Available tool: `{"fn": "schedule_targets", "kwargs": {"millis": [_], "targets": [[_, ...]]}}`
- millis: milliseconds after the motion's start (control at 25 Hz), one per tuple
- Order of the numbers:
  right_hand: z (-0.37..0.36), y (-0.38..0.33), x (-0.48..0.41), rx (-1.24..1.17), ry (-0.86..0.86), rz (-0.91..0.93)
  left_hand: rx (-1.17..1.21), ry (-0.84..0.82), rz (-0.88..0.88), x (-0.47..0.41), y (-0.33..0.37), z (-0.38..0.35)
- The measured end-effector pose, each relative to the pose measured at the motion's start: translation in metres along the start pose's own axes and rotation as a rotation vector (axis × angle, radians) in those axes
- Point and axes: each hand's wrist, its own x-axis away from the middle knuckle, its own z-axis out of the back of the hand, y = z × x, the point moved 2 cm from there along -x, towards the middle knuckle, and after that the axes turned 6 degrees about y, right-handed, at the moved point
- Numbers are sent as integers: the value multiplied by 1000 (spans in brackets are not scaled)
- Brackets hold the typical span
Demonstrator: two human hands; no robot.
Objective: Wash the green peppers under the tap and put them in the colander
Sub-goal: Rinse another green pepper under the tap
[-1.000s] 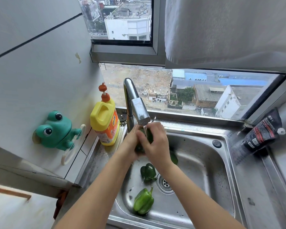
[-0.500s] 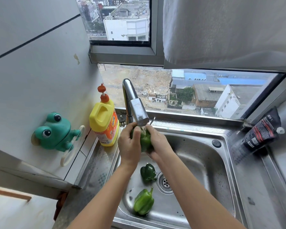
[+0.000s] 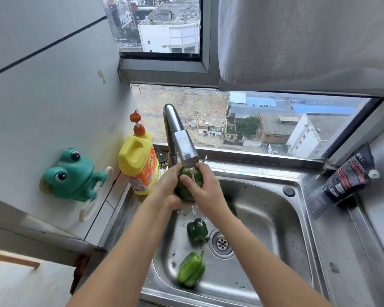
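Hands meet under the tap (image 3: pixel 182 140): the left hand (image 3: pixel 164 191) curls round a green pepper (image 3: pixel 186 189), the right hand (image 3: pixel 208 193) clasps its other side. Wet glossy skin looks slippery, the body firm and light; hold its broad flanks with both palms.

Against the tiled wall on our left we see a green frog-shaped holder (image 3: pixel 71 173), with a yellow detergent bottle (image 3: pixel 139 165) and its orange pump top just beside it. At far right a black pouch (image 3: pixel 348 176) leans in the corner. The window (image 3: pixel 253 120) overlooks rooftops, and a white cloth (image 3: pixel 297 41) hangs above it.
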Motion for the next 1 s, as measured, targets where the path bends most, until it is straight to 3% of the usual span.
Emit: {"fn": "schedule_targets", "kwargs": {"millis": [80,160,280,360,440,520,640,760,840,920,1000], "targets": [[-4,-2,8,129,229,153,166,9,-1,-4,-12,-6],[-3,-4,9,101,343,126,283,48,-90,-5,-21,-12],[-3,-8,-1,-121,357,-204,67,156,-397,-1,-22,-14],[-3,-12,-8,-408,300,-489,-96,218,-689,3,-23,-13],[2,-15,-9,-720,218,-802,-178,177,-906,8,-26,-9],[8,-16,-8,-911,100,-948,-187,100,-989,10,-30,-4],[7,-6,-8,-821,61,-880,-157,50,-899,-2,-35,-2],[5,9,-7,-425,138,-668,-178,-8,-584,-19,-46,-2],[8,17,-3,-232,55,-512,-190,-90,-413,-24,-54,3],[18,25,-9,-123,-25,-453,-245,-91,-380,-25,-58,12],[28,48,-32,-79,30,-514,-340,-76,-425,-23,-58,20]]}}
